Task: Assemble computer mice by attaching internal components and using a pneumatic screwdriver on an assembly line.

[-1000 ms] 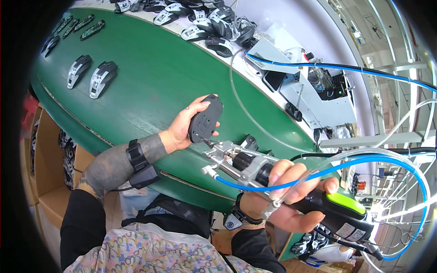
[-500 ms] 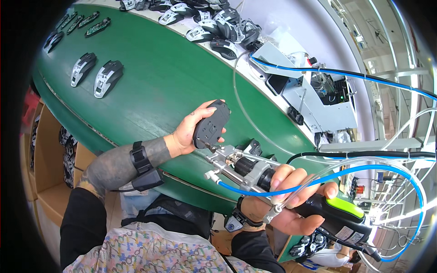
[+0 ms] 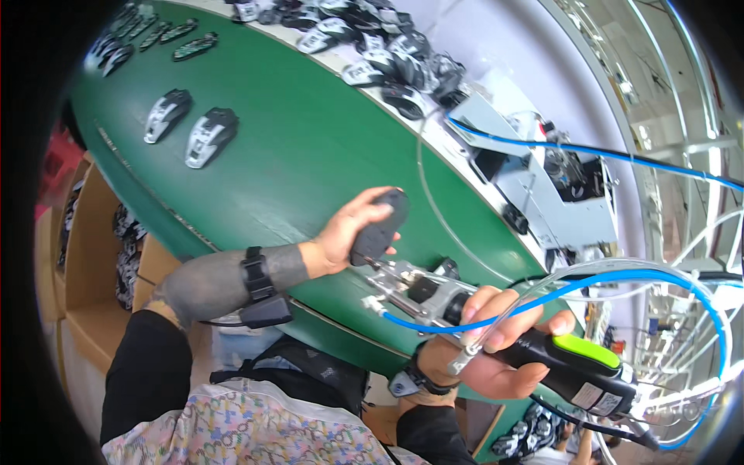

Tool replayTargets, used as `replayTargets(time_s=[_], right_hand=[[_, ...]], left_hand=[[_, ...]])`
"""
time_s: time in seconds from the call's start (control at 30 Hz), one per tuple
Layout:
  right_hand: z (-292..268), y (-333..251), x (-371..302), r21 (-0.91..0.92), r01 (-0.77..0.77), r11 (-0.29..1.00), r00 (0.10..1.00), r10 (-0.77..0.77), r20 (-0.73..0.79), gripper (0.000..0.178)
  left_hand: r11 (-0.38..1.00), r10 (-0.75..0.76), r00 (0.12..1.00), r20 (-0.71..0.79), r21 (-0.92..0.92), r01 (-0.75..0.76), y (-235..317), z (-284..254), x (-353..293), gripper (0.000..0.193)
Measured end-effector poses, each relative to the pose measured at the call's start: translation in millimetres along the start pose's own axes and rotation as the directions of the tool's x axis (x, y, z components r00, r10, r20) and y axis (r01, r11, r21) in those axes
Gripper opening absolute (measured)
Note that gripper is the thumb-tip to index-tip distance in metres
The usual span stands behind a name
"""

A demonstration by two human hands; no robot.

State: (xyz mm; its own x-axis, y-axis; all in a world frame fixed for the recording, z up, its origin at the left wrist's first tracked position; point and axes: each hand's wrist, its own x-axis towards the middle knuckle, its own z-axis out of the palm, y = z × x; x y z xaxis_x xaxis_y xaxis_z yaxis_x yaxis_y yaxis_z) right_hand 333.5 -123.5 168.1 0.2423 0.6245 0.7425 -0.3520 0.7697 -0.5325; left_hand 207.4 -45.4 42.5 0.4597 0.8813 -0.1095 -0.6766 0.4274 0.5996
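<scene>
My left hand (image 3: 346,229) grips a black computer mouse (image 3: 380,226), its flat underside turned up. In my right hand (image 3: 496,341) is a black electric screwdriver (image 3: 558,368) with a lime-green lever, its metal front end pointing left toward the mouse. The screwdriver's tip meets or nearly meets the mouse's lower end; blur hides whether they touch. A blue air hose (image 3: 589,284) and a clear tube run from the tool past my right fingers. Behind the metal front end, a small black fixture (image 3: 446,268) on the green belt is partly hidden.
Two silver-and-black mouse shells (image 3: 211,137) lie on the green belt (image 3: 271,139), with several green circuit boards (image 3: 195,46) beyond. Piled mouse shells (image 3: 403,58) line the far ledge beside a grey machine (image 3: 562,205). Cardboard boxes (image 3: 97,263) stand at the left.
The view has shifted, so the belt and shells sit further right and slightly lower. My left hand and the mouse appear further right; both hands keep their holds.
</scene>
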Motion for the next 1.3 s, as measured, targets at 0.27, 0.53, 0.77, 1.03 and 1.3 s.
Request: replayTargets(time_s=[0.27, 0.53, 0.77, 1.03, 1.3], right_hand=[[-13, -11, 23, -0.219, -0.235, 0.947, 0.972, 0.223, -0.076, 0.055], [-5, -20, 36, -0.243, 0.024, 0.97, 0.987, -0.062, -0.149, 0.049], [-12, -49, 42, -0.405, -0.008, 0.914, 0.985, -0.062, -0.16, 0.027], [-59, -26, 1, -0.509, -0.186, 0.841, 0.98, 0.12, -0.16, 0.027], [-55, -9, -18, -0.485, -0.111, 0.867, 0.943, -0.062, -0.326, 0.052]], left_hand=[[-0.239, 0.325, 0.791, 0.518, 0.855, -0.461, 8, -37, 31, 0.045], [-0.145, 0.152, 0.853, 0.499, 0.865, -0.48, 16, -57, 47, 0.041], [-0.003, 0.032, 0.751, 0.66, 0.751, -0.66, 19, -24, 49, 0.039], [-0.607, 0.43, 0.726, 0.536, 0.768, -0.207, 95, -100, -1, 0.054], [-0.548, 0.659, 0.733, 0.166, 0.774, 0.317, 170, -181, -64, 0.067]])
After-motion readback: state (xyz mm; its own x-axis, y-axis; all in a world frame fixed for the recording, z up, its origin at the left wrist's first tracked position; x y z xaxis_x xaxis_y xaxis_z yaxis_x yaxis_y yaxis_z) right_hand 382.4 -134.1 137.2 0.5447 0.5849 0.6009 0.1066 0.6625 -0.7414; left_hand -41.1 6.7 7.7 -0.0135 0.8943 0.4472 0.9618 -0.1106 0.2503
